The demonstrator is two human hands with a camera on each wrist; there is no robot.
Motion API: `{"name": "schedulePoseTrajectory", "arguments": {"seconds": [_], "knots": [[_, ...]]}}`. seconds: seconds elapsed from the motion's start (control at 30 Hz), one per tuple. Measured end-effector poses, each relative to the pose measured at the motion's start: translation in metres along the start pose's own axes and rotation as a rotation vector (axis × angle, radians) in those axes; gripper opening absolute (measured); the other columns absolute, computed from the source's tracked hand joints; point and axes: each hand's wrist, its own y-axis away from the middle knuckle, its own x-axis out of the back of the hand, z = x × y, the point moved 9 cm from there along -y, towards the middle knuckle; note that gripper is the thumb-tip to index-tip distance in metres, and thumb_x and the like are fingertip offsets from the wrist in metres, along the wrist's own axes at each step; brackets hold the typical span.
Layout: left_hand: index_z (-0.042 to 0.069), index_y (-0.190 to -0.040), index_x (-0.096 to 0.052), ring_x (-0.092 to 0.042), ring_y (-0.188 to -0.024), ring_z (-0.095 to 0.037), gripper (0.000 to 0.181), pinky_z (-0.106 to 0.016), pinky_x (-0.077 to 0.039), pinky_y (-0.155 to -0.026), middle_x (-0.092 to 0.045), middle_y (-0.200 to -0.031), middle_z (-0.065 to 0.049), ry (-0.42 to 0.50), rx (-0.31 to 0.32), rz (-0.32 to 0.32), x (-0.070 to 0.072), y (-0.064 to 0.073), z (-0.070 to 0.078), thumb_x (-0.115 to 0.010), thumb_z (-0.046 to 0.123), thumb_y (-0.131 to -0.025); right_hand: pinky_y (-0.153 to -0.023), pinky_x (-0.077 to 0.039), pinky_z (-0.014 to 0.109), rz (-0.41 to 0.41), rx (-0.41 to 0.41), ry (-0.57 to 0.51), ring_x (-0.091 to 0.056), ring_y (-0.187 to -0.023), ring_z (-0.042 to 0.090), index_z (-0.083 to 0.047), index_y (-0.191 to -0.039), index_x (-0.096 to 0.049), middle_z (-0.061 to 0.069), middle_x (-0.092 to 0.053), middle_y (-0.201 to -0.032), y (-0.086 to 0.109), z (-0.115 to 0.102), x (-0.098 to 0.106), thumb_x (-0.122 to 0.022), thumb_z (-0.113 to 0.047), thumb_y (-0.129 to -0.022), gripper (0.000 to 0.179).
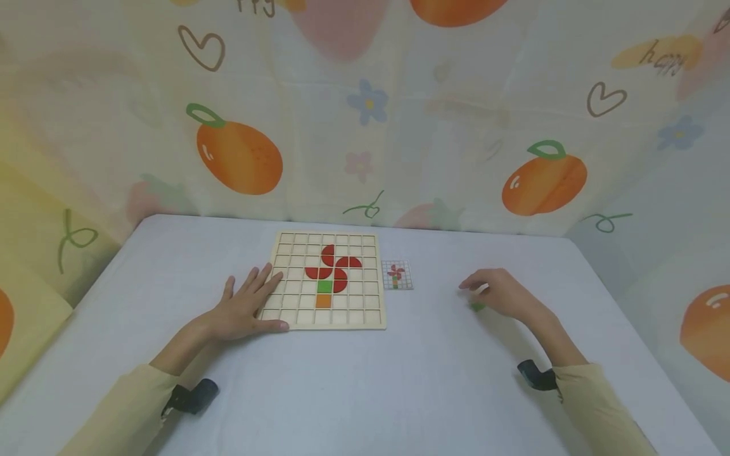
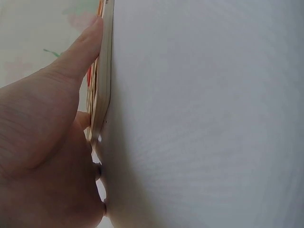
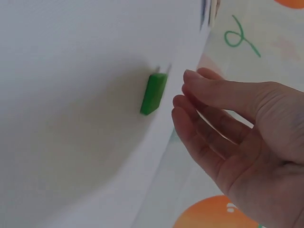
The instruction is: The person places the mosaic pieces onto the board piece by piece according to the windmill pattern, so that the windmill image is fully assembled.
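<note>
My left hand (image 1: 245,310) rests with spread fingers on the left edge of a wooden grid board (image 1: 365,311); its thumb lies along the near left corner. Set in the board are several red rounded pieces (image 1: 340,280) forming a pinwheel, with a green square tile (image 1: 324,287) and an orange square tile (image 1: 323,301) below. To the right, my right hand (image 1: 502,294) hovers over the table beside a loose green tile (image 3: 153,93). In the right wrist view its fingers are loosely bent and apart from that tile, with nothing between them.
A small pattern card (image 1: 397,275) lies against the board's right side, printed with a similar pinwheel. Both stand on a white-covered table (image 1: 365,386). A fruit-printed cloth (image 1: 433,139) hangs behind the far edge. Dark wrist cameras (image 1: 196,396) sit at both sleeves.
</note>
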Motion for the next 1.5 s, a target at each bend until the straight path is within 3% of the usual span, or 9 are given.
{"name": "schedulePoseTrajectory", "arguments": {"seconds": [0.2,0.57,0.77,1.17,1.5], "knots": [[0.001,-0.155,-0.018,0.006,-0.146,-0.047,0.106,-0.07,0.014,-0.107,-0.002,-0.162,-0.023,0.002,0.0,0.001,0.001,0.001,0.001,-0.07,0.058,-0.081,-0.088,-0.052,0.051,-0.017,-0.016,0.041,-0.062,-0.107,0.038,0.003,-0.107,-0.072,0.018,-0.07,-0.108,0.01,0.012,-0.002,-0.056,0.017,-0.08,0.034],[0.001,-0.155,-0.018,0.006,-0.146,-0.047,0.106,-0.07,0.014,-0.107,-0.002,-0.162,-0.024,0.004,-0.003,0.0,0.001,0.001,0.001,-0.069,0.059,-0.082,-0.084,-0.055,0.046,0.012,-0.066,0.012,-0.064,-0.1,0.033,0.002,-0.105,-0.072,0.013,-0.07,-0.103,0.015,0.022,-0.003,-0.071,0.01,-0.079,0.027],[0.002,-0.155,-0.018,0.006,-0.147,-0.046,0.107,-0.069,0.014,-0.107,-0.002,-0.162,-0.023,-0.006,0.001,0.0,0.0,0.0,0.0,-0.069,0.06,-0.082,-0.082,-0.056,0.044,0.044,-0.02,0.018,-0.066,-0.094,0.031,0.0,-0.098,-0.073,0.01,-0.071,-0.096,0.013,0.019,0.0,-0.073,0.011,-0.078,0.023],[0.002,-0.155,-0.017,0.006,-0.147,-0.046,0.107,-0.069,0.014,-0.107,-0.001,-0.162,-0.023,-0.01,0.002,-0.001,-0.001,0.0,-0.001,-0.069,0.06,-0.082,-0.077,-0.057,0.035,0.057,0.083,-0.02,-0.067,-0.088,0.024,0.0,-0.095,-0.074,0.006,-0.072,-0.092,0.006,-0.008,-0.001,-0.075,0.007,-0.079,0.018],[0.002,-0.156,-0.017,0.006,-0.146,-0.047,0.107,-0.07,0.013,-0.107,-0.001,-0.162,-0.023,-0.013,-0.005,-0.004,0.0,0.0,-0.001,-0.068,0.061,-0.082,-0.081,-0.056,0.039,0.042,0.083,-0.049,-0.068,-0.091,0.022,-0.003,-0.098,-0.075,0.005,-0.073,-0.095,-0.012,-0.038,-0.021,-0.077,0.002,-0.08,0.018]]}}
